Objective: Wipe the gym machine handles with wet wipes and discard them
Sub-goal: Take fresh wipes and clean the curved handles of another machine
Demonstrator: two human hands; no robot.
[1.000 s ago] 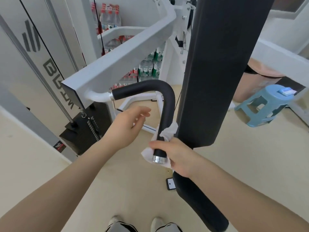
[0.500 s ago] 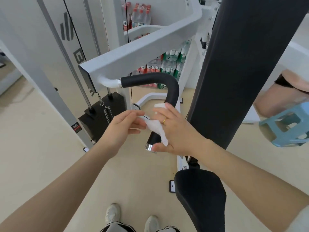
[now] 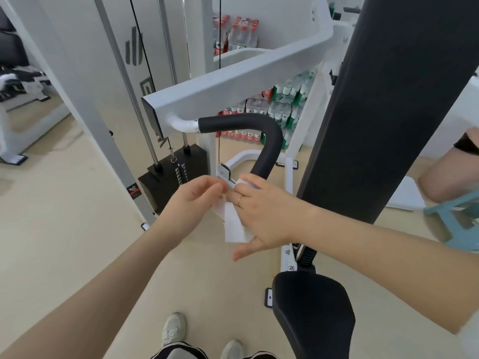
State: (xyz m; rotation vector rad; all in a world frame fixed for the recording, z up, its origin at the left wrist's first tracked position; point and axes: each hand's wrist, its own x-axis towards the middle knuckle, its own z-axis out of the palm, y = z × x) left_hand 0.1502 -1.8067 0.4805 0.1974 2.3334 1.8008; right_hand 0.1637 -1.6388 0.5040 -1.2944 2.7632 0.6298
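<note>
Pinching the wet wipe (image 3: 234,224) between them, both hands' fingers (image 3: 217,189) hold it against the handle (image 3: 269,151).

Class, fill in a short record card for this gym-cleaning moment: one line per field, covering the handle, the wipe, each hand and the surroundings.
handle: black padded handle, curved, fixed to a white machine arm
wipe: white wet wipe, draped over the handle's lower end
right hand: right hand covers the lower end, fingers over the wipe
left hand: left hand pinches the wipe's left edge
seat: black seat pad, lower right
behind: weight stack; packs of bottled water
</note>
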